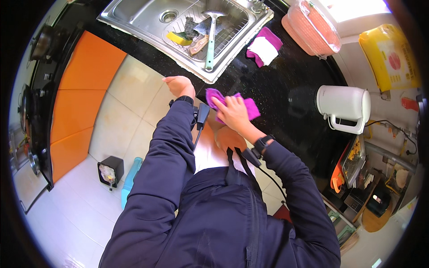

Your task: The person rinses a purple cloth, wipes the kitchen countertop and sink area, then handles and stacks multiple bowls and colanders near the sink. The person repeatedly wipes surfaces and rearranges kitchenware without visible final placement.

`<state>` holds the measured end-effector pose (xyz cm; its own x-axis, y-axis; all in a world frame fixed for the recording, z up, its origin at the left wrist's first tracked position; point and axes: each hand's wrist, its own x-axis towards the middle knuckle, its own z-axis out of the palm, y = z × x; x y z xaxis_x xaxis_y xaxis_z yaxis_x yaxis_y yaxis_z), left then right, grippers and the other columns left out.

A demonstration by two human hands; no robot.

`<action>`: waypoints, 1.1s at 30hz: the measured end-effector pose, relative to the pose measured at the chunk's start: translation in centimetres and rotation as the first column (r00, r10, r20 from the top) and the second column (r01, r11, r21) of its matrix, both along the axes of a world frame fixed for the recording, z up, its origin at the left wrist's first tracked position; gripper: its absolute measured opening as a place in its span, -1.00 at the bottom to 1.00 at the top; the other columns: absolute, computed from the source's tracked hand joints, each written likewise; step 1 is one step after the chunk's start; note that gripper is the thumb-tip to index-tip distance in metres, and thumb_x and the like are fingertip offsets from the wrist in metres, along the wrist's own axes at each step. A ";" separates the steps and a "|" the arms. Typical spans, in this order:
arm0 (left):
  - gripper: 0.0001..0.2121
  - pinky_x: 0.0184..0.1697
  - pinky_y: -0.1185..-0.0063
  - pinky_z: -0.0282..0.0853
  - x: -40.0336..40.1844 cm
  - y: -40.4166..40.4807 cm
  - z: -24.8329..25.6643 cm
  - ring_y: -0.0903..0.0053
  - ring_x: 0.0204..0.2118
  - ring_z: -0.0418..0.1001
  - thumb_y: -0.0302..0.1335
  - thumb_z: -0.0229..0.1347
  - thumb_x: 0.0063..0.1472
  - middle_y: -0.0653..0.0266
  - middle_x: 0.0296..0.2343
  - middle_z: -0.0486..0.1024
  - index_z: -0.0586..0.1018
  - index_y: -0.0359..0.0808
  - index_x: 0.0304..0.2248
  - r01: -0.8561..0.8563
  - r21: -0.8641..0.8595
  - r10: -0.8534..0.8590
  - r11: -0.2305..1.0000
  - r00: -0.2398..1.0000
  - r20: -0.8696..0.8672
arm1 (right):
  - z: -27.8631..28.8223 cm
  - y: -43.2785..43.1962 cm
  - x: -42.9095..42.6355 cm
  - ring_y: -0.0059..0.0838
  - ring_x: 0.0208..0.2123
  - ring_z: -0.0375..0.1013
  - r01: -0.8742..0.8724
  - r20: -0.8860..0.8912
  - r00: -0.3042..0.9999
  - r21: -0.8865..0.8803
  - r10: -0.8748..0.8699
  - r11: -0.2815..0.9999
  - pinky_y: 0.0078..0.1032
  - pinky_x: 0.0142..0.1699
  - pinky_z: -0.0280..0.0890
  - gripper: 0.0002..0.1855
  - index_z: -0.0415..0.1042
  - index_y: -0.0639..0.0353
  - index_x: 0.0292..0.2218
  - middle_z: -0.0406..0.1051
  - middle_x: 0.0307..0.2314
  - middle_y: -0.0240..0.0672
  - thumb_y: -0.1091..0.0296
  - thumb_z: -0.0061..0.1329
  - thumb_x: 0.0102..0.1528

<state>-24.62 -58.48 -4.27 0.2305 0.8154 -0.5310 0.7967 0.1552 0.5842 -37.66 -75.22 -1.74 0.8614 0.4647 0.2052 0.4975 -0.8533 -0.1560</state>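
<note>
My right hand (pixel 233 112) presses a purple cloth (pixel 252 108) onto the black speckled countertop (pixel 278 110), close to its front edge. The cloth is bunched under my fingers and sticks out on both sides. My left hand (pixel 181 86) is at the counter's front edge, below the stainless steel sink (pixel 140 28). It is bent at the wrist, fingers toward the left, with nothing seen in it; part of the palm is hidden. A second purple cloth, with a white cloth (pixel 263 50) on it, lies right of the sink.
In the sink, a wire rack holds a spatula with a green handle (pixel 210 50), a cleaver and a yellow sponge (pixel 178 39). A white electric kettle (pixel 342 105), pink baskets (pixel 311 30) and a yellow pack (pixel 388 57) stand rightward. A black bin (pixel 115 171) is on the floor.
</note>
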 end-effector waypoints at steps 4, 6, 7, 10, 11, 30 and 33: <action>-0.35 -0.04 0.22 0.28 -0.1 0.1 0.0 -0.09 -0.17 0.37 -0.16 -0.64 0.30 -0.26 -0.26 0.43 0.44 -0.51 -0.22 0.008 0.009 -0.009 1.000 1.000 0.018 | 1.0 2.0 2.4 -0.37 -0.47 0.30 -0.091 -0.093 0.992 -0.081 0.083 0.993 -0.45 -0.32 0.17 -0.49 0.31 0.01 -0.04 0.26 -0.55 -0.32 0.18 -0.04 -0.06; -0.36 -0.06 0.22 0.30 -0.2 0.1 0.1 -0.09 -0.19 0.38 -0.17 -0.64 0.31 -0.26 -0.28 0.43 0.43 -0.51 -0.21 0.020 0.009 -0.020 1.000 1.000 0.015 | 2.0 1.0 2.0 -0.34 -0.49 0.34 -0.129 -0.190 0.975 -0.084 0.112 0.988 -0.44 -0.32 0.22 -0.50 0.29 0.03 -0.02 0.30 -0.57 -0.31 0.19 -0.07 -0.04; -0.36 -0.06 0.22 0.30 -0.2 0.1 0.1 -0.09 -0.19 0.38 -0.17 -0.64 0.31 -0.25 -0.28 0.44 0.43 -0.51 -0.22 0.028 0.015 -0.028 1.000 1.000 0.012 | 2.3 0.8 1.9 -0.34 -0.49 0.35 -0.134 -0.231 0.967 -0.117 0.104 0.984 -0.44 -0.33 0.23 -0.50 0.29 0.04 -0.03 0.30 -0.57 -0.31 0.19 -0.07 -0.04; -0.35 -0.09 0.23 0.33 -0.2 0.0 0.3 -0.07 -0.22 0.40 -0.17 -0.64 0.31 -0.24 -0.31 0.45 0.44 -0.50 -0.26 0.041 0.044 -0.041 0.998 0.999 -0.017 | 2.5 1.1 2.2 -0.33 -0.49 0.39 -0.162 -0.312 0.946 -0.220 0.088 0.962 -0.46 -0.34 0.25 -0.51 0.27 0.11 -0.03 0.31 -0.61 -0.32 0.19 -0.08 -0.01; -0.35 -0.09 0.23 0.33 -0.2 -0.1 0.3 -0.07 -0.23 0.41 -0.17 -0.64 0.31 -0.25 -0.32 0.45 0.45 -0.52 -0.28 0.009 0.040 -0.009 0.999 1.000 0.019 | 2.2 2.0 2.7 -0.33 -0.48 0.39 -0.149 -0.277 0.956 -0.169 0.098 0.974 -0.46 -0.33 0.25 -0.51 0.26 0.12 -0.03 0.32 -0.61 -0.32 0.19 -0.07 -0.01; -0.32 0.03 0.22 0.22 -0.7 -0.1 1.1 -0.12 -0.14 0.35 -0.17 -0.64 0.30 -0.30 -0.23 0.40 0.46 -0.57 -0.28 0.006 0.000 -0.006 1.000 0.999 0.034 | 0.7 2.1 3.8 -0.32 -0.48 0.40 -0.183 -0.200 0.964 -0.030 0.173 0.983 -0.40 -0.32 0.28 -0.52 0.29 0.03 -0.04 0.36 -0.55 -0.29 0.20 -0.05 -0.02; -0.31 0.02 0.22 0.23 -0.6 -0.1 0.9 -0.12 -0.14 0.35 -0.17 -0.64 0.30 -0.31 -0.24 0.40 0.47 -0.58 -0.29 -0.010 0.014 0.009 1.000 0.999 0.039 | 2.2 -1.4 1.4 -0.33 -0.57 0.37 -0.214 -0.243 0.951 -0.074 0.190 0.974 -0.40 -0.41 0.26 -0.50 0.32 -0.01 -0.06 0.31 -0.62 -0.33 0.24 -0.06 -0.10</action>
<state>-25.25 -58.56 -3.41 0.2427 0.8252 -0.5101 0.7720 0.1541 0.6166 -36.22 -76.63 0.46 0.7654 0.6419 -0.0458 0.6211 -0.7555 -0.2084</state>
